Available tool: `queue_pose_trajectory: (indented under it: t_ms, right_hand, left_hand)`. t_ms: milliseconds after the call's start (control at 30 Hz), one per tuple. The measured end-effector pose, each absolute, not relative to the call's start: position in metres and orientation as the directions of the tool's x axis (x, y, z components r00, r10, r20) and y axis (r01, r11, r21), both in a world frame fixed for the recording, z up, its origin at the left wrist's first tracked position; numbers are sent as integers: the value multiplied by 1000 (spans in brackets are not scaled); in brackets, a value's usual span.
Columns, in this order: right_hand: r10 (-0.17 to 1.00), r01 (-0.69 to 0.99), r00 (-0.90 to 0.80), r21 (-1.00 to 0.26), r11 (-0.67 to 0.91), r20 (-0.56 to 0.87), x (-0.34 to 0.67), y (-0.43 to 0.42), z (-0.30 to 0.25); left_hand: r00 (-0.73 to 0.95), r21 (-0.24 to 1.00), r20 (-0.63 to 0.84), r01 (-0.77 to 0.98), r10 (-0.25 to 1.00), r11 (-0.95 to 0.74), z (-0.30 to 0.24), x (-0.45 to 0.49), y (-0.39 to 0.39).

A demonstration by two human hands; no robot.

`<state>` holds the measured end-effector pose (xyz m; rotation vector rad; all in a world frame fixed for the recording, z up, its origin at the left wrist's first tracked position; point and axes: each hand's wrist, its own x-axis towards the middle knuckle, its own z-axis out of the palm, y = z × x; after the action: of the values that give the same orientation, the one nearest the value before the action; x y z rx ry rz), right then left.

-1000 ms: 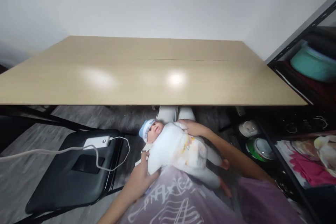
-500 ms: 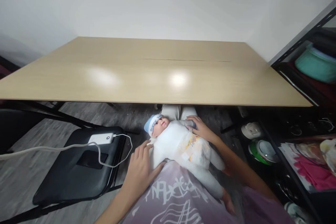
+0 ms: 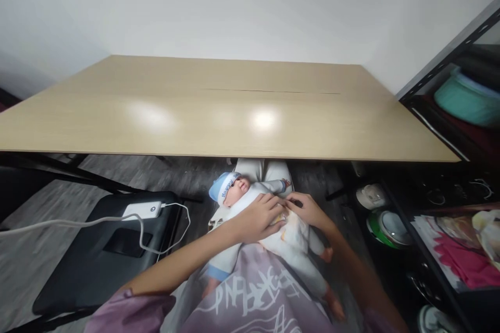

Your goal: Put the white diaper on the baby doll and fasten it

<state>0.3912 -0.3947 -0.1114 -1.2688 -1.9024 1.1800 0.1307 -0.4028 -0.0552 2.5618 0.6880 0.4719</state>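
A baby doll (image 3: 250, 203) in pale clothes and a blue knitted cap (image 3: 221, 187) lies face up across the lap, head to the left and feet to the lower right. Around its hips, over the clothes, is a white diaper (image 3: 292, 234) with a printed yellow-orange front. My left hand (image 3: 263, 214) reaches over the doll's belly, its fingers bent at the diaper's upper edge. On the far side of the waist, my right hand (image 3: 307, 210) has its fingers curled on the same edge. The two hands almost meet, and the fingertips are partly hidden.
A wooden table (image 3: 234, 125) stands ahead against the wall. At left, a black folding chair (image 3: 78, 265) carries a white power bank (image 3: 141, 210) with a cable and a dark phone (image 3: 125, 242). A black shelf (image 3: 398, 203) with several items runs along the right.
My left hand has moved from the doll's near side onto the diaper's upper edge. My right hand has shifted from the doll's arm to its waist. One doll arm now shows near my shirt.
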Motion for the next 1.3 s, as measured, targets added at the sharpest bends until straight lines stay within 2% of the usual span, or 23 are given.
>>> queue_pose_trajectory:
  t_ms: [233,400,500,600,700,833,933,1033,1100,1200,1233,1300]
  right_hand:
    - [946,434,-318,-879,199,57,388,-384,-117]
    - [888,379,-451,-882,280,88,392,-384,-102]
    - [866,366,-489,-877,312,105,395,-389,-100]
    - [888,371,-439,-874,315,134,397,-386,-112]
    - [939,389,-305,-879,277,161,402,-372,-131]
    - [965,391,-207,-890,233,162,404,-358,-136]
    - [908,333,-381,-891,308,171,389,-370,-113]
    - [759,261,-633,-882,393,151,366,-394,-84]
    - [731,281,-671,-868,409,127,361,-409,-70]
    - [771,389,-630,-821,418,94,383,-425,-59]
    - [784,426,-618,-813,396,58,396,-431,-57]
    - [806,491,-582,-837,244,-107,426,-443,-56]
  left_hand:
    - [725,659,284,327,628,-677,-52,116,-416]
    - [653,731,276,334,705,-595,-45,110,-425]
    - [702,815,198,269,684,-513,-42,102,-438]
    - [775,846,185,188,604,-500,-42,96,-454]
    - [807,856,177,157,564,-493,-42,92,-467]
    - [792,853,117,228,599,-469,-39,89,-470]
    - [749,854,112,264,653,-449,-35,90,-466]
    - [688,855,197,227,698,-466,-29,99,-457]
    - [645,836,302,175,702,-520,-25,110,-447]
    - [591,786,387,190,708,-588,-21,139,-424]
    - [604,760,357,256,712,-597,-21,153,-414]
    - [713,639,139,465,687,-612,-23,189,-394]
